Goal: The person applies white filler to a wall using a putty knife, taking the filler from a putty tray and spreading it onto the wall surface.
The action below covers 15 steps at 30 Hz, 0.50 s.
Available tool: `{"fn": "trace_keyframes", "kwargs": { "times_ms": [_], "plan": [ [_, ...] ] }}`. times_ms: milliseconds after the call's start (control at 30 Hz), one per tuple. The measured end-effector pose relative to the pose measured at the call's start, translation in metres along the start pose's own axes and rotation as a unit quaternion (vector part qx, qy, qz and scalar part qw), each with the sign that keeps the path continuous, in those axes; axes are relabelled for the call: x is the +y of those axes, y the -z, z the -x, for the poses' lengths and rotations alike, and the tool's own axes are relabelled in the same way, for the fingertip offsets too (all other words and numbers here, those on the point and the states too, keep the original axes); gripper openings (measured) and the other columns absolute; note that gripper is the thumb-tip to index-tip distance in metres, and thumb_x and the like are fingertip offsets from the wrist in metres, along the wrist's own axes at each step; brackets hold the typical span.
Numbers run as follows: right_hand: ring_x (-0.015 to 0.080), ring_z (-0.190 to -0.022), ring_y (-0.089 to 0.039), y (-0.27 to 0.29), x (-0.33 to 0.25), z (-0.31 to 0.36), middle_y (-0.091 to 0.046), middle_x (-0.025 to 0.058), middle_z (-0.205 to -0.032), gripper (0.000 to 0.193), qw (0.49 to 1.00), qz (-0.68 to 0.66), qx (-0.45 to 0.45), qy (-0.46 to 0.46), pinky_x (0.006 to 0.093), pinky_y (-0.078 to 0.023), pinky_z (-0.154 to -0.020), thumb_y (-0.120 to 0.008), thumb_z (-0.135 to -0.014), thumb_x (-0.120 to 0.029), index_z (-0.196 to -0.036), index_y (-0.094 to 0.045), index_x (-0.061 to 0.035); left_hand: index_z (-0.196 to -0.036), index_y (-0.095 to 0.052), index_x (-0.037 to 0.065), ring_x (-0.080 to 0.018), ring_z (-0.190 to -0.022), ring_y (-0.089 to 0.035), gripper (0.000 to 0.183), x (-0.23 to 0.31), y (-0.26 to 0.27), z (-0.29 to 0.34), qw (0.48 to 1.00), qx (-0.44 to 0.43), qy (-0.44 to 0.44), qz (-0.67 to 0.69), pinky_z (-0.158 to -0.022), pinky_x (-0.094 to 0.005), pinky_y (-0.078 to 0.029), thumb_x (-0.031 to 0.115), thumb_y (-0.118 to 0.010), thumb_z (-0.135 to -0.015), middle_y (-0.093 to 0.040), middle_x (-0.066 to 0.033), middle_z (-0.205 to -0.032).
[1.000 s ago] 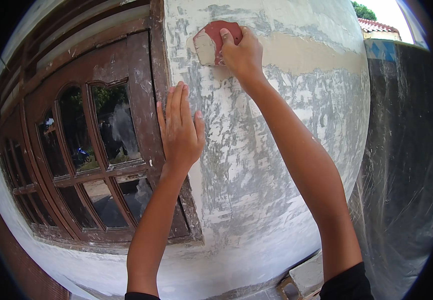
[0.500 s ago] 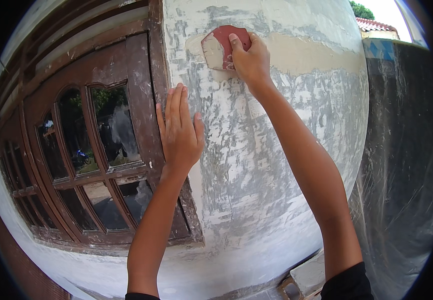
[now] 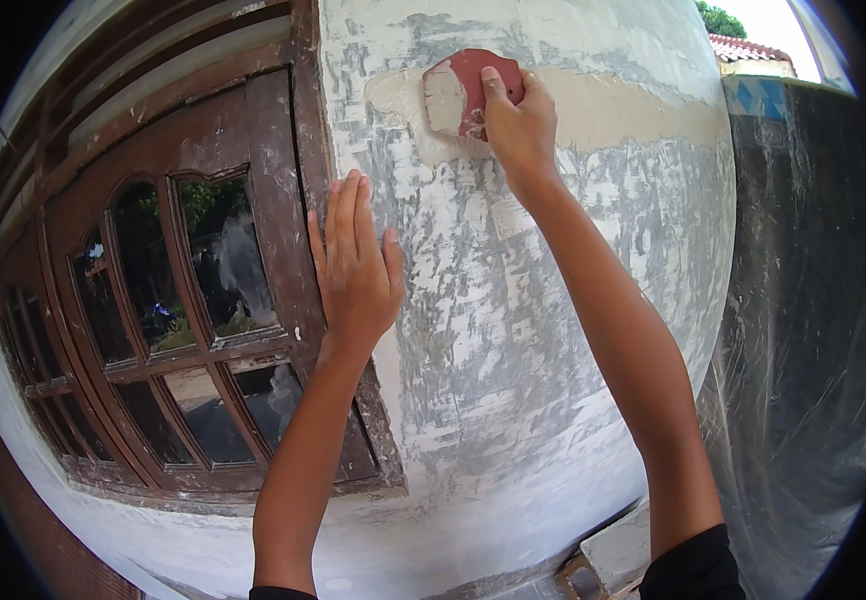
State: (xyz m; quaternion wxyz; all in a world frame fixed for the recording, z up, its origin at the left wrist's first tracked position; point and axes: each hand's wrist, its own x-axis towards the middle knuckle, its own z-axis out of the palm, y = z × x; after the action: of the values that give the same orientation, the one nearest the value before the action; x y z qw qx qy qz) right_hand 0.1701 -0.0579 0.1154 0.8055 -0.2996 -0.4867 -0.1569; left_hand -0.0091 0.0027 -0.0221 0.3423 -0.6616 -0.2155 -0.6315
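In my right hand point(image 3: 521, 130) is a flat red putty scraper point(image 3: 478, 80), held against the upper part of the wall point(image 3: 513, 300). Beige filler coats the scraper's left side. A wide band of wet-looking beige filler point(image 3: 623, 108) runs across the wall behind and to the right of it. My left hand point(image 3: 358, 255) rests flat, fingers stretched upward, where the brown window frame point(image 3: 311, 150) meets the wall. Nothing is in that hand. Below the band, the wall is patchy grey and white.
A brown wooden window with dark glass panes point(image 3: 218, 250) fills the left side. Dark plastic sheeting point(image 3: 793, 300) hangs at the right. Low down between them stands a grey block-like object point(image 3: 618, 550). A tiled roof point(image 3: 748, 48) shows at top right.
My right hand and the scraper have shifted slightly to the right along the filler band, uncovering more smoothed filler at its left end. My left hand stays nearly in place.
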Motion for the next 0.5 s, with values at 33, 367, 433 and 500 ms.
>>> {"fn": "trace_keyframes", "kwargs": {
  "times_ms": [33,367,433,500],
  "plan": [
    [0.0351,-0.095,-0.070,-0.003,-0.005,0.007,-0.072,0.0230,-0.102,0.036,0.999,0.038,-0.030,0.021,0.0414,-0.052,-0.089,-0.064,-0.098,-0.025,-0.115,-0.065,0.0063,-0.154,-0.032,0.002,-0.0323,-0.150,-0.029,0.056,-0.002,0.001,0.001,1.000,-0.001,0.000,0.002,-0.122,-0.0563,-0.017,0.018,-0.046,-0.102,-0.035,-0.0140,-0.159],
    [0.0252,-0.094,-0.071,0.028,0.000,-0.009,-0.071,0.0162,-0.096,0.028,0.987,-0.107,0.077,-0.088,0.0380,-0.055,-0.081,-0.060,-0.101,-0.022,-0.110,-0.065,0.0048,-0.154,-0.034,0.002,-0.0317,-0.151,-0.028,0.055,-0.001,0.002,0.000,1.000,0.001,0.000,-0.006,-0.122,-0.0551,-0.017,0.018,-0.045,-0.102,-0.036,-0.0140,-0.159],
    [0.0269,-0.094,-0.071,0.012,0.001,0.001,-0.072,0.0178,-0.097,0.029,1.000,0.000,-0.006,0.009,0.0374,-0.054,-0.083,-0.062,-0.099,-0.022,-0.110,-0.066,0.0049,-0.153,-0.034,0.002,-0.0317,-0.151,-0.028,0.055,-0.002,0.003,0.000,1.000,-0.003,0.001,-0.006,-0.122,-0.0550,-0.017,0.018,-0.045,-0.102,-0.036,-0.0140,-0.159],
    [0.0283,-0.093,-0.070,0.009,0.009,-0.003,-0.072,0.0189,-0.101,0.030,0.997,0.074,-0.033,0.001,0.0377,-0.054,-0.084,-0.063,-0.098,-0.022,-0.111,-0.066,0.0053,-0.153,-0.034,0.002,-0.0317,-0.151,-0.028,0.055,-0.001,0.003,0.000,1.000,0.000,0.000,-0.011,-0.122,-0.0550,-0.017,0.017,-0.046,-0.102,-0.035,-0.0139,-0.159]
  ]
}}
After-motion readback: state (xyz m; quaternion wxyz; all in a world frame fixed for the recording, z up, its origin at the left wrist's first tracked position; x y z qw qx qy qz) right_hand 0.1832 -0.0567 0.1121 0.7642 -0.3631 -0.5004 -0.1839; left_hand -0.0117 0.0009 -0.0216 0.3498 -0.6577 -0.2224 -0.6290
